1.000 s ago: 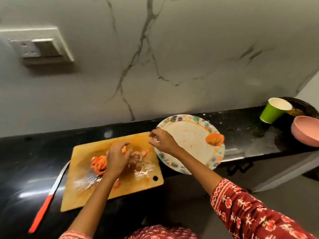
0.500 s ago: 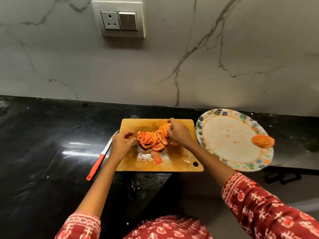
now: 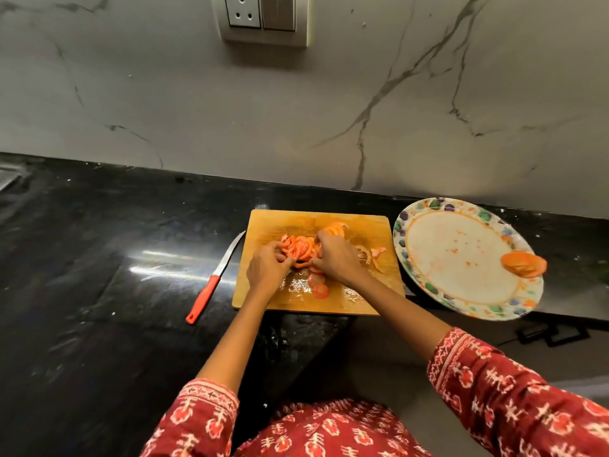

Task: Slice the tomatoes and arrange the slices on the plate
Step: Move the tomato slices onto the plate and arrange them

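A row of red tomato slices point(image 3: 300, 248) lies on the wooden cutting board point(image 3: 362, 225). My left hand point(image 3: 266, 268) presses against the row's left end with curled fingers. From the right, my right hand point(image 3: 336, 262) grips the same row. Loose slices point(image 3: 320, 290) lie near the board's front, and scraps point(image 3: 374, 255) lie to the right. The patterned plate point(image 3: 438, 206) stands right of the board, with a few tomato slices point(image 3: 524, 264) on its right rim.
A red-handled knife point(image 3: 216, 278) lies on the black counter just left of the board. The plate overhangs the counter's front edge. A marble wall with a socket panel point(image 3: 265, 18) rises behind. Wet juice covers the board's front.
My two hands have closed in on the row of slices from both sides, bunching it together. The view has shifted left, so the cup and bowl are out of sight.
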Demonstrator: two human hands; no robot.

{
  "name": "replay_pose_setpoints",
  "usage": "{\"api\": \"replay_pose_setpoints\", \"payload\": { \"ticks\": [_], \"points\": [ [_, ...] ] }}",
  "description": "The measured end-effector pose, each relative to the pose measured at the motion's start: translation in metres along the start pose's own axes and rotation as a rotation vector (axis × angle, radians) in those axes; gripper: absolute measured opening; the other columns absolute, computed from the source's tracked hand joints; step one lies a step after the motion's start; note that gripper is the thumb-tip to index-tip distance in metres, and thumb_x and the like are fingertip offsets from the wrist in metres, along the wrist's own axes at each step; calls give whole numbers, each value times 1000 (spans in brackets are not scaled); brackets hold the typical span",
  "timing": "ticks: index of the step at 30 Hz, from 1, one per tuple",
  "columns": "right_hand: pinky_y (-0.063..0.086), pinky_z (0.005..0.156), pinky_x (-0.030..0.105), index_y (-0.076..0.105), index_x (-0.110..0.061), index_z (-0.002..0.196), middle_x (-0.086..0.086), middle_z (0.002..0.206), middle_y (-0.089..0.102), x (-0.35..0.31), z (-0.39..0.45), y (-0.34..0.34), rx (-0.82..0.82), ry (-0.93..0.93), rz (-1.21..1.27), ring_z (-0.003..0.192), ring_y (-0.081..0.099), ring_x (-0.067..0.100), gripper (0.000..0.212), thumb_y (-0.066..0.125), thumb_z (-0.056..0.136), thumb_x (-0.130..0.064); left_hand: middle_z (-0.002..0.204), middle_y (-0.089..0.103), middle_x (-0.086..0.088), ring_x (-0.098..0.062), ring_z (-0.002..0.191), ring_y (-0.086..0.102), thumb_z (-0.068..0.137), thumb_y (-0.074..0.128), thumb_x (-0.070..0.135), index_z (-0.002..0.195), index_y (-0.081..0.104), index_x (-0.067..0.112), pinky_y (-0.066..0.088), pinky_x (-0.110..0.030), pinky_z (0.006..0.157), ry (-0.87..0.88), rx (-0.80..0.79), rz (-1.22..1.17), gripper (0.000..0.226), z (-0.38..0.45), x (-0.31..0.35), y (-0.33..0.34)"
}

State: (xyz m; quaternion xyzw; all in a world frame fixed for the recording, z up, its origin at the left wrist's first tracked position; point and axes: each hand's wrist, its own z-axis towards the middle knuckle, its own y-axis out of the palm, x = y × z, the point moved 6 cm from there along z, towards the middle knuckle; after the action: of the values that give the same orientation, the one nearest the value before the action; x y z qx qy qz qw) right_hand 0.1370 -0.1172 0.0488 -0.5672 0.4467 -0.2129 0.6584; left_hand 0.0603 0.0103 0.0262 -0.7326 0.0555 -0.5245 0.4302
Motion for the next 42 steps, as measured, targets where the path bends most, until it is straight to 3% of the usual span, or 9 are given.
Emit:
{"api": "replay_pose_setpoints", "payload": {
  "ticks": [8,17,22,27,30,33,35,38,42],
  "points": [
    [46,66,25,53,-13,119,4,95,65,14,6,-16,58,55,111,85,61,16,30,57,91,-23,96,69,0,-21,103,59,75,75,27,121,46,16,40,-33,77,-145,30,-61,56,-5,-2,8],
    [43,61,22,50,-12,124,2,88,62,10,20,-26,49,26,161,76,54,10,33,57,92,-20,76,59,2,-13,70,60,73,76,9,96,54,13,54,-26,67,36,-38,-350,32,12,6,-34],
    [51,72,29,55,-12,116,4,94,64,-6,31,-23,0,-7,146,84,59,14,26,58,91,-19,83,63,-7,-18,76,63,74,74,5,90,60,9,57,-31,69,-49,-57,-305,22,22,-6,-45],
    [49,70,27,58,-11,113,7,100,64,-21,44,-13,-81,-30,94,88,60,18,23,56,90,-15,78,65,-7,-9,62,65,77,73,9,72,62,11,55,-20,61,-155,-95,-233,12,19,-27,-36],
    [46,67,25,60,-10,110,8,102,64,-31,52,-7,-94,-45,24,89,60,19,20,54,91,-14,85,65,-10,-17,76,62,75,75,10,83,67,4,54,-26,70,-165,-65,-232,13,21,-30,-38],
    [48,70,26,61,-8,108,9,103,65,-40,61,-2,-98,-60,-2,90,60,19,20,53,92,-16,91,66,-13,-15,82,58,71,77,3,94,66,-1,47,-21,72,-201,-112,-199,27,22,-33,-37],
    [48,71,27,61,-8,110,9,104,65,-44,65,2,-114,-64,-15,92,61,20,22,55,92,-18,94,67,-14,-15,81,58,67,80,4,87,64,4,47,-24,75,-226,-132,-154,26,22,-36,-35],
    [50,74,28,61,-9,108,8,105,64,-47,71,12,-188,-57,-25,95,60,20,24,61,89,-22,83,61,-7,-17,77,54,66,83,20,63,52,17,42,-29,68,-235,-79,24,31,17,-32,-37],
    [52,78,29,64,-10,101,7,104,65,-48,77,20,-279,-49,31,96,62,20,18,66,83,-13,86,65,-11,-27,85,61,71,78,20,58,54,15,43,-32,63,-247,-51,74,28,13,-27,-32]
  ]
}}
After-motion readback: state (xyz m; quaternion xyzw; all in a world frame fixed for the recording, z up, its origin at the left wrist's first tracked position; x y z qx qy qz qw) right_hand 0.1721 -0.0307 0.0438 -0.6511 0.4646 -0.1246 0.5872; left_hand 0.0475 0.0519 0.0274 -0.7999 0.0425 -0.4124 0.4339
